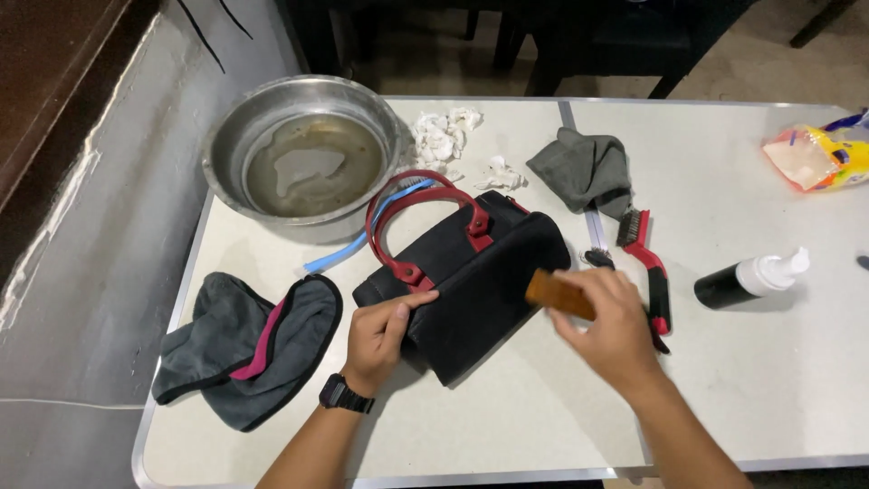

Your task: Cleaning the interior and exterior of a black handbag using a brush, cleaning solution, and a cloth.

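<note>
Two hands at work, head view only. Left hand [385, 330], black watch [344, 395] on its wrist, grips the near left edge of a black handbag [480, 281], thumb on top, fingers closed on the fabric. Handbag lies on its side at the middle of a pale table [742, 380], its red handles [425, 213] arching toward the far left.

Right hand [611, 330] is clamped on a small brown wooden brush [559, 293], pressed against the bag's right side; brush is motion-blurred, bristles not discernible.

Far left: a steel basin [303, 149] with shallow murky water. A blue toothbrush [362, 240] lies between basin and bag, partly under the handles. Near left: a dark grey dust bag with pink trim [244, 349], crumpled. Far of the handbag: wads of white tissue [445, 134], another small wad [500, 174] just beside the bag. Far centre-right: a grey cloth [584, 167], bunched. Right of the handbag: a wire brush with red and black handle [647, 263], its near end hidden behind the right hand. Further right: a black bottle with a white pump cap [751, 276] lying on its side. Far right edge: a yellow plastic packet [815, 154], partly cut off.
</note>
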